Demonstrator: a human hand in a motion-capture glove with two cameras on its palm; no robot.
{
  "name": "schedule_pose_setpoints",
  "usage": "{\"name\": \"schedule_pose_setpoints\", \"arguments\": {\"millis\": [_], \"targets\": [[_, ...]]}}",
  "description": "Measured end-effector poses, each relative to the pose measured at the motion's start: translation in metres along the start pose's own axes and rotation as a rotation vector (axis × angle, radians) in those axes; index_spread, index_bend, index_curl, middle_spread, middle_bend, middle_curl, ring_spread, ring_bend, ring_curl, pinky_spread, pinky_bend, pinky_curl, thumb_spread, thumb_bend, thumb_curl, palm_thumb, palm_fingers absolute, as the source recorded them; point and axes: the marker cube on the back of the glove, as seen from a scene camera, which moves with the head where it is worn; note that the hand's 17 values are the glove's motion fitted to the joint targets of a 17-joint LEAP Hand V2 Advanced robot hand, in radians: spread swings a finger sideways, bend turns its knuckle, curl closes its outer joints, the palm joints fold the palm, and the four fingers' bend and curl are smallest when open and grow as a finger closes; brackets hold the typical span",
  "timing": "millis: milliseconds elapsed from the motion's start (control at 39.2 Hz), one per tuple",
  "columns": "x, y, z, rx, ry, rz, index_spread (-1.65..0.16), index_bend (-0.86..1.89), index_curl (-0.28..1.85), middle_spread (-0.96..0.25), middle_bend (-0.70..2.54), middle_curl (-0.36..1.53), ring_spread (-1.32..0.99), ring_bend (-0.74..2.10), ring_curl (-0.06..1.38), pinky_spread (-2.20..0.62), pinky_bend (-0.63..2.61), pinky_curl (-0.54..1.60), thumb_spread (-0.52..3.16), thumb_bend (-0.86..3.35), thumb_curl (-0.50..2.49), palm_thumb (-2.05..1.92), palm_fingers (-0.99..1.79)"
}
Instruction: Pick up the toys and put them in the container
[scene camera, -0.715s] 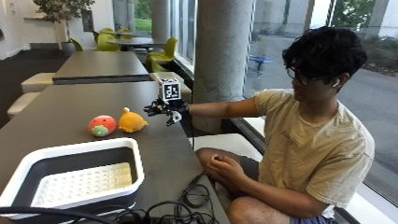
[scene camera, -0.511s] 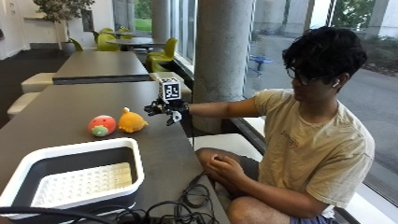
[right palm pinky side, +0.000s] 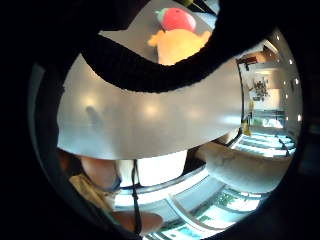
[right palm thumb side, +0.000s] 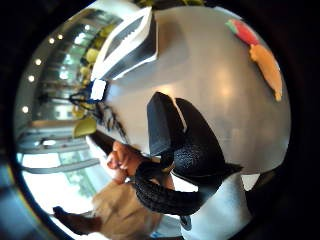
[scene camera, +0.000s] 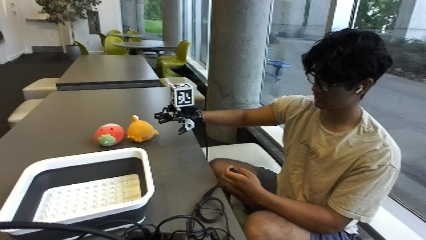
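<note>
Nearest the outside camera sits your container (scene camera: 80, 187), a white-rimmed tub with dark walls and a perforated white insert in its floor, standing at the near end of the dark table (scene camera: 80, 107). A tangle of black cables (scene camera: 193, 225) lies just beside it at the table's edge.

Further along, both toys rest side by side on the tabletop, touching or nearly so: a red strawberry plush (scene camera: 108, 134) with a green patch, and a yellow plush (scene camera: 141, 131) with a small point on top, the one closer to your hand. Neither is in the container yet.

Your gloved right hand (scene camera: 176, 117) hovers above the table just beside the yellow plush, holding nothing; the fingers (right palm thumb side: 172, 135) look relaxed and partly spread, ready to close. Your bare hand (scene camera: 238, 180) rests in your lap.

Both toys look soft, light and squashy, so they should compress under your fingers rather than slip, and nothing about them seems fragile. Take the yellow one across its rounded body, fingers on one side and thumb on the other. The little point on top is probably too small to hold by.
</note>
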Motion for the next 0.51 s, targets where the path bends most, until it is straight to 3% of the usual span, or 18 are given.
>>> {"name": "schedule_pose_setpoints", "arguments": {"millis": [306, 511], "targets": [[0.013, -0.004, -0.008, 0.040, 0.008, 0.033, -0.24, 0.11, 0.20, 0.00, 0.12, 0.14, 0.01, 0.19, 0.14, 0.02, 0.85, 0.32, 1.37, -0.01, 0.12, -0.01, -0.20], [0.036, -0.039, -0.031, 0.056, 0.026, 0.077, -0.24, 0.08, 0.18, 0.00, 0.14, 0.17, 0.01, 0.20, 0.17, 0.02, 0.90, 0.34, 1.39, 0.01, 0.17, 0.04, -0.18]]}}
